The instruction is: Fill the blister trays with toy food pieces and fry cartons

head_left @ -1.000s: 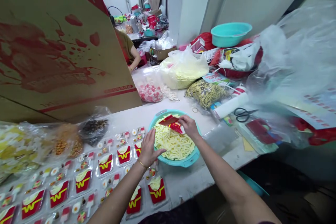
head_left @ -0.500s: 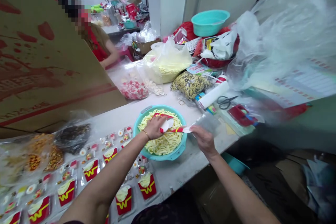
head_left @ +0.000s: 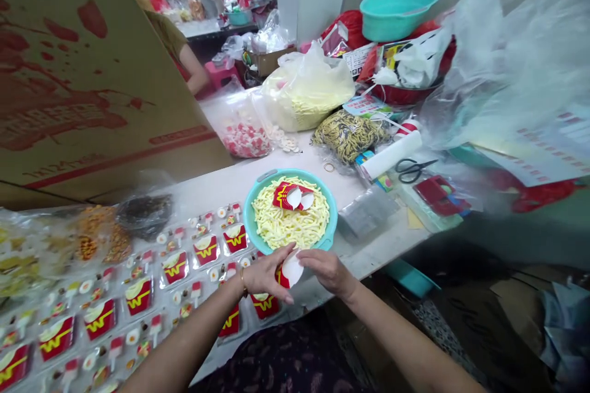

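Between my two hands, just in front of the turquoise basin (head_left: 249, 221), is a small red fries carton (head_left: 292, 270) with a white inside. My left hand (head_left: 267, 271) holds it from the left, thumb stretched along its lower side. At its right upper edge, my right hand (head_left: 332, 271) pinches the white rim. In the basin lies a heap of pale yellow toy fries (head_left: 295, 230). Two more red cartons (head_left: 290, 195) rest on top of that heap.
Rows of clear packs with red fries cartons (head_left: 174, 267) and tiny toy foods cover the table's left. Bags of pink-white pieces (head_left: 247, 135) and striped pieces (head_left: 348, 135) sit behind. Scissors (head_left: 415, 170) lie right. A large cardboard box (head_left: 92, 104) partly hides another person's arm (head_left: 193, 70).
Both hands have moved from over the basin to its near side, with one carton between them. Two cartons now lie on the fries. The view has shifted.
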The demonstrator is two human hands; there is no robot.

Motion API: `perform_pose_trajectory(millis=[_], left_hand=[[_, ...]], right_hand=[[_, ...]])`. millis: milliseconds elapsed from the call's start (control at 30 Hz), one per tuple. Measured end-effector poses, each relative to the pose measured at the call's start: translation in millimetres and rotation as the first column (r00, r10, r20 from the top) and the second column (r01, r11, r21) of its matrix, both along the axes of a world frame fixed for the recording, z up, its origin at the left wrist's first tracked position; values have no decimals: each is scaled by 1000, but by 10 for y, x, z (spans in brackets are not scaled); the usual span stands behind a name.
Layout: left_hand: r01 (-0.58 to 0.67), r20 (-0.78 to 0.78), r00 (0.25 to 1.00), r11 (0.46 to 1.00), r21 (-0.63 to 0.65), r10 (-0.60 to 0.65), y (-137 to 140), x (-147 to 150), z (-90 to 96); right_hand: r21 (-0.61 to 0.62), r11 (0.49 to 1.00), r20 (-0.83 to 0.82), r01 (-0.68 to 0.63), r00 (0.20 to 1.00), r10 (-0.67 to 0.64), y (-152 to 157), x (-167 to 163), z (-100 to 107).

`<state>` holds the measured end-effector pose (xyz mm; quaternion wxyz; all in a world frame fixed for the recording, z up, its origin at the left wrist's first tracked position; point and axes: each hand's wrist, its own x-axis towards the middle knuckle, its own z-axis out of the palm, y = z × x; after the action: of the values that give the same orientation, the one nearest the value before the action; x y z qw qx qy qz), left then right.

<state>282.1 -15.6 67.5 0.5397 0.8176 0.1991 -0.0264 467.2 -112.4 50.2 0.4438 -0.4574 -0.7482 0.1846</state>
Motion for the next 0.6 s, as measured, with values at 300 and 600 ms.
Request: perform_pose_trajectory(millis=[300, 600], left_hand=[[-243, -32, 970, 968, -66, 241, -130, -460, -50], [-615, -44, 760, 740, 271, 648, -84, -882, -263]], right_hand=[[-164, 976, -155, -141, 981, 115, 265, -300, -76], [-445, 801, 521, 400, 843, -131, 823, -523, -371]])
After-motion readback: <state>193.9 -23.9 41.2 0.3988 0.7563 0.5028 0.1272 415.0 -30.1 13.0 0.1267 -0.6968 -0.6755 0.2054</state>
